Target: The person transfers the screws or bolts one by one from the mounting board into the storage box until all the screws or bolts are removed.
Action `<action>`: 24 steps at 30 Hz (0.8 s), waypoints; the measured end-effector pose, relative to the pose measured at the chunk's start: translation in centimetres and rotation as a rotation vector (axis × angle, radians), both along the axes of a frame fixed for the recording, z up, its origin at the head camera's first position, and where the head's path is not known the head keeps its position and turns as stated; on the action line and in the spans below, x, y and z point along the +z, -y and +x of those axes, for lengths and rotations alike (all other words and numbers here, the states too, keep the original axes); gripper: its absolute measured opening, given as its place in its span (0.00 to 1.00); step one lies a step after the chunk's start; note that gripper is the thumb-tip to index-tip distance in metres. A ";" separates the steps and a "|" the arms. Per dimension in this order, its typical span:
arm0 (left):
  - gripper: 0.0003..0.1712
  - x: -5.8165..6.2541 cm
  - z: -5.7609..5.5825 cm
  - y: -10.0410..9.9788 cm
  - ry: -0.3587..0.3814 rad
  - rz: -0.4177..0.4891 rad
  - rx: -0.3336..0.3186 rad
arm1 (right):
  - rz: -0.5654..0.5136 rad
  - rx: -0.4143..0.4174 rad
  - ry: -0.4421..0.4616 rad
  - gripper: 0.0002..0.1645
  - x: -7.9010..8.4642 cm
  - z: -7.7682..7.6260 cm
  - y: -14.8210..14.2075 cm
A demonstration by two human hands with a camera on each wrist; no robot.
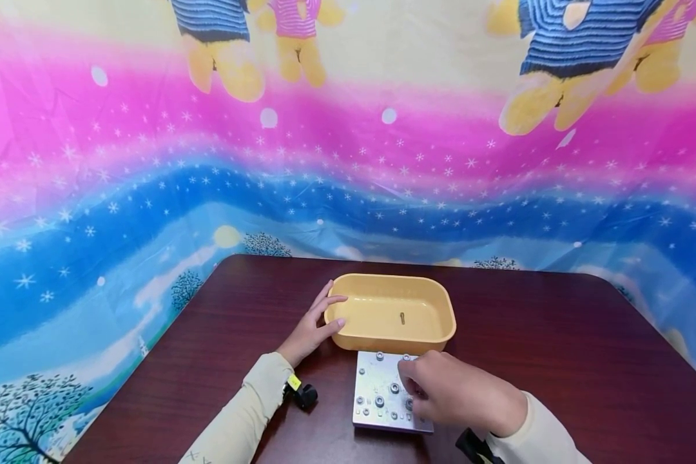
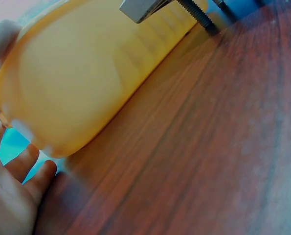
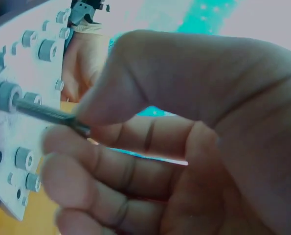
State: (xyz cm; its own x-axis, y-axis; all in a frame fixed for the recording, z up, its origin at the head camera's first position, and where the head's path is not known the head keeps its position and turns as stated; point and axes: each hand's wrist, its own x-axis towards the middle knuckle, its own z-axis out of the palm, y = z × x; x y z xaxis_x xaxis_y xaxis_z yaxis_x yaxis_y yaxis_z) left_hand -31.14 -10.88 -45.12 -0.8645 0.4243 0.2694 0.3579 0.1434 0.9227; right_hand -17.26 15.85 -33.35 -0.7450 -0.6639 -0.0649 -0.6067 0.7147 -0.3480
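Note:
My right hand (image 1: 455, 390) is over the right side of a silver metal plate (image 1: 377, 381) fitted with several socket-head screws. In the right wrist view, its thumb and forefinger pinch a slim metal rod (image 3: 50, 115), whose far end meets the head of a socket-head screw (image 3: 8, 96). The other fingers curl loosely below. My left hand (image 1: 310, 332) rests on the left end of a yellow tray (image 1: 391, 341), with spread fingers lying over and beside its rim. A small brass-coloured screw (image 1: 403, 318) lies on the tray floor.
The tray stands directly behind the plate on a dark red-brown wooden table (image 1: 255, 296). Screw shanks (image 2: 198, 14) stick out beneath the plate in the left wrist view. A printed cloth (image 1: 348, 161) hangs behind the table. Small black cameras (image 1: 305, 396) sit at the wrists.

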 end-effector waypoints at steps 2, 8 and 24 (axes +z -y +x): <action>0.28 -0.3 -0.2 0.1 -0.007 -0.001 0.011 | -0.035 0.023 -0.028 0.15 0.1 -0.3 -0.1; 0.28 -0.5 -0.2 0.2 -0.008 0.016 0.022 | -0.117 0.010 -0.002 0.12 0.5 -1.4 -0.5; 0.28 2.4 1.5 0.1 0.014 0.003 -0.035 | -0.309 -0.168 -0.135 0.09 -1.4 -7.9 -3.7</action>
State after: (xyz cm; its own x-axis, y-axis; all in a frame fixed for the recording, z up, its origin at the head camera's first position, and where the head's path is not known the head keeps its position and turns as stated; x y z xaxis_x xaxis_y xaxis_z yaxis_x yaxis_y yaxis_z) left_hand -29.69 -10.93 -42.73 -0.8526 0.4539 0.2589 0.3498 0.1278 0.9281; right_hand -25.20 19.52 -34.74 -0.8333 -0.5045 0.2261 -0.5452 0.6820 -0.4876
